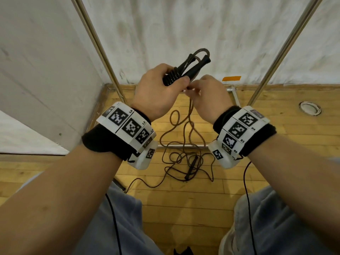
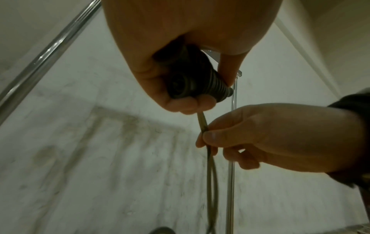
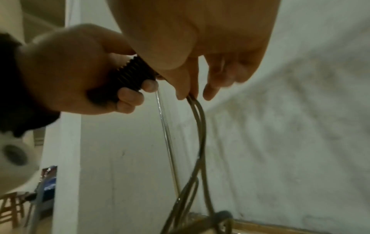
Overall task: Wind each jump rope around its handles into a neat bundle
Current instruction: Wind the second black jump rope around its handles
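My left hand grips a pair of black ribbed jump rope handles, held together and pointing up and away; their ends show in the left wrist view as handles and in the right wrist view as handles. Just right of them my right hand pinches the brown rope between thumb and fingers, close under the handles. The rope hangs doubled from that pinch down to a loose tangle on the floor. Another black handle lies in the tangle.
A wooden floor lies below, with white fabric walls and slanting metal poles at left and right. An orange tape strip and a round floor fitting sit at the right. My knees fill the bottom edge.
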The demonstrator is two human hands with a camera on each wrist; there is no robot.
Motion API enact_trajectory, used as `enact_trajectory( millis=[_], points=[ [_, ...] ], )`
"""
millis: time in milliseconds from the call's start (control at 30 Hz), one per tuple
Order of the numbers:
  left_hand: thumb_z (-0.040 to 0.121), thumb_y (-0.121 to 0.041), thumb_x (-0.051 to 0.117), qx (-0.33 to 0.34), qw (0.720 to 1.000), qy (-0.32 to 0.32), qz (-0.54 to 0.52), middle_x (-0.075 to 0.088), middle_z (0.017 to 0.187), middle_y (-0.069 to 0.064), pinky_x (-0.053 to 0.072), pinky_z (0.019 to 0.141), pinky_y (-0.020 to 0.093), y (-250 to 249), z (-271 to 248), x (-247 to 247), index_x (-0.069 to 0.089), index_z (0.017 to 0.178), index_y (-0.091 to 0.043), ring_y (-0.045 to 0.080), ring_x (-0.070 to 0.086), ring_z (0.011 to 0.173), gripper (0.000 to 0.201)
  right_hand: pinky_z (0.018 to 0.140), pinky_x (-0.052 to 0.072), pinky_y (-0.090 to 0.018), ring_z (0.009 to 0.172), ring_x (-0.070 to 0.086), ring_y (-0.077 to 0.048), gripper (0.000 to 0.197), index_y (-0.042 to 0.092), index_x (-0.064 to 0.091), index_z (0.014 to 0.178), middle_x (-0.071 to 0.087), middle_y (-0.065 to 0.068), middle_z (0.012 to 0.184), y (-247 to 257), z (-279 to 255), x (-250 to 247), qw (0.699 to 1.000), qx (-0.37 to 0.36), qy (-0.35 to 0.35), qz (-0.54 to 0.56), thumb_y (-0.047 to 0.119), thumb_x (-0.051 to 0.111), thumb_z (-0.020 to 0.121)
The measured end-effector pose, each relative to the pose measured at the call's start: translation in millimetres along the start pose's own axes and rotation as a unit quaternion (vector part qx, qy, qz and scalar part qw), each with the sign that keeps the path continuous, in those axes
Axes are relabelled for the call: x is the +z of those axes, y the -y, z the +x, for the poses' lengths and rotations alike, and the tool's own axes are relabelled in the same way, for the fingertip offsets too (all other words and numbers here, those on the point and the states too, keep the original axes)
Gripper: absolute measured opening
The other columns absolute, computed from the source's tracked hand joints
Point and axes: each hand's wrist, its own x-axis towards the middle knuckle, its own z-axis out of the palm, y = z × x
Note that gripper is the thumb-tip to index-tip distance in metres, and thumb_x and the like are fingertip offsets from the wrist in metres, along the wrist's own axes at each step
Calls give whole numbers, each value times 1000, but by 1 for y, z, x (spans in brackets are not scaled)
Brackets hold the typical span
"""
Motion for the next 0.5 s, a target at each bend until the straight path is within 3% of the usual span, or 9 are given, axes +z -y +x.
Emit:
enact_trajectory(
  millis=[100, 167, 233, 300, 367, 400, 500],
  points=[
    [90, -29, 62, 8, 998, 43, -35, 64, 73, 7, 48, 52, 30, -5, -5, 7, 64, 94, -7, 18, 58, 56, 22, 65, 33, -25, 87, 58, -22, 21, 13, 69, 100, 62, -9, 97, -6, 5, -4, 998, 48, -30, 21, 14, 49, 93],
    [91, -24, 62, -3, 995, 58, -75, 62, 67, 8, 44, 45, 23, -8, -7, 10, 65, 91, -4, 17, 57, 50, 21, 65, 38, -23, 83, 57, -13, 20, 17, 68, 100, 65, -6, 101, -7, 4, -3, 992, 74, -36, 94, 10, 52, 90],
    [91, -22, 62, -19, 992, 63, -108, 61, 63, 10, 42, 43, 22, -11, -7, 11, 66, 88, 0, 19, 57, 47, 23, 61, 42, -17, 67, 58, 1, 19, 26, 65, 81, 68, 3, 85, -2, -2, 0, 975, 95, 14, 202, 8, 59, 85],
    [90, -21, 62, -30, 989, 71, -126, 62, 60, 8, 41, 44, 22, -11, -5, 10, 67, 84, 1, 17, 56, 46, 24, 68, 47, -22, 62, 60, 4, 26, 27, 63, 65, 66, 9, 66, 2, -10, 5, 947, 99, 101, 287, 8, 63, 82],
    [89, -22, 63, -37, 988, 78, -129, 62, 59, 4, 41, 46, 21, -10, -3, 6, 67, 82, 0, 13, 56, 47, 24, 82, 51, -34, 75, 64, -11, 19, 22, 66, 73, 68, 5, 72, 4, -16, 13, 904, 104, 168, 379, 11, 61, 87],
    [90, -23, 63, -42, 988, 77, -129, 62, 59, 4, 41, 45, 20, -8, -2, 4, 66, 82, 0, 13, 57, 47, 24, 81, 49, -35, 76, 62, -15, 16, 21, 66, 79, 68, 3, 73, 4, -18, 15, 899, 95, 179, 388, 16, 58, 91],
    [91, -26, 61, -47, 993, 37, -102, 63, 66, 8, 44, 47, 25, -1, 5, -4, 62, 94, 2, 19, 60, 50, 28, 69, 43, -32, 64, 54, -14, 21, 24, 60, 88, 61, 6, 62, 4, -20, 23, 933, 75, 160, 313, 29, 43, 99]
  ],
)
